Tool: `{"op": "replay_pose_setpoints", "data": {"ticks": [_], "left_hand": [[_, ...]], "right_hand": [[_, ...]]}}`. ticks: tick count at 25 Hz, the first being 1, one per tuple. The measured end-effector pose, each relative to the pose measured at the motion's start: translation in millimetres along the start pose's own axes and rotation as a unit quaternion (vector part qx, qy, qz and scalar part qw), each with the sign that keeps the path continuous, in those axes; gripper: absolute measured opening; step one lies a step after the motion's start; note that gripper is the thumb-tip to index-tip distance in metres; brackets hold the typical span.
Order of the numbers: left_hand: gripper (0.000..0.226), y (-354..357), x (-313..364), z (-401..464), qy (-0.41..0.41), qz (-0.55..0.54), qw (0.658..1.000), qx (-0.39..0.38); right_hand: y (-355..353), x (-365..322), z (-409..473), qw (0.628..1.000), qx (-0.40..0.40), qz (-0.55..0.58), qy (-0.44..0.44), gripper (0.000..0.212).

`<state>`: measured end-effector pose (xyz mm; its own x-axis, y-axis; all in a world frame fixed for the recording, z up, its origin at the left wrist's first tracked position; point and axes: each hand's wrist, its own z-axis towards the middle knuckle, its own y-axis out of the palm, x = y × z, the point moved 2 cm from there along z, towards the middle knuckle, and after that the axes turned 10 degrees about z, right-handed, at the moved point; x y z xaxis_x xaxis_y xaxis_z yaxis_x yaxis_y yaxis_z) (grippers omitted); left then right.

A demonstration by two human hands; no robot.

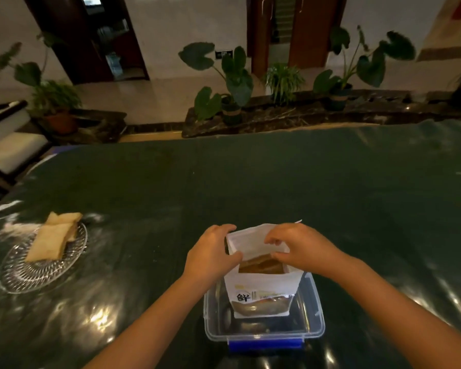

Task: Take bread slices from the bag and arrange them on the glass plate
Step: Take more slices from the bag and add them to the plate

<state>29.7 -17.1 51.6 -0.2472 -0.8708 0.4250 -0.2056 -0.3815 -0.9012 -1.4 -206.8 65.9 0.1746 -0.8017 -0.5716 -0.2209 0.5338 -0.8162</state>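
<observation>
White bread bag point(261, 286) gripped at its mouth — left hand point(210, 258) pinching one edge; right hand point(301, 247) the other.

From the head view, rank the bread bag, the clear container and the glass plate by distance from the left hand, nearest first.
1. bread bag: left hand grips its open top.
2. clear container: just below, holding the bag.
3. glass plate: far left, with bread slices.

The bag point(261, 283) is white with a black character printed on its front, and the bread inside shows golden brown. The slices point(54, 237) on the clear, ribbed glass plate point(24, 275) are pale tan, the surface point(277, 182) is dark green, and the box point(264, 334) is clear with what seems a blue clasp.
</observation>
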Motion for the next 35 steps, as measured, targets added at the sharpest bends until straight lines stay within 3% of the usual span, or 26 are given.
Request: {"op": "replay_pose_setpoints", "data": {"ticks": [5,11,14,23,28,35], "left_hand": [[0.079,-9,-14,-1,-0.026,-0.016,0.999,-0.027],[0.047,-9,-27,-16,-0.053,-0.106,0.993,-0.030],[0.045,-6,-28,-23,-0.051,-0.135,0.989,-0.030],[0.036,-10,-29,-21,-0.084,-0.187,0.979,-0.022],[0.034,-7,-23,-21,-0.080,-0.174,0.981,-0.028],[0.034,-3,-18,-24,-0.088,-0.161,0.982,-0.045]], "right_hand": [[-6,6,-2,0.998,-0.032,-0.061,-0.014,0.032],[0,6,1,0.980,-0.140,-0.139,0.025,0.031],[18,0,17,0.969,-0.197,-0.144,0.044,0.029],[72,0,59,0.940,-0.267,-0.103,0.188,0.039],[82,14,69,0.931,-0.242,-0.082,0.261,0.031],[88,17,57,0.941,-0.207,-0.106,0.244,0.040]]}}
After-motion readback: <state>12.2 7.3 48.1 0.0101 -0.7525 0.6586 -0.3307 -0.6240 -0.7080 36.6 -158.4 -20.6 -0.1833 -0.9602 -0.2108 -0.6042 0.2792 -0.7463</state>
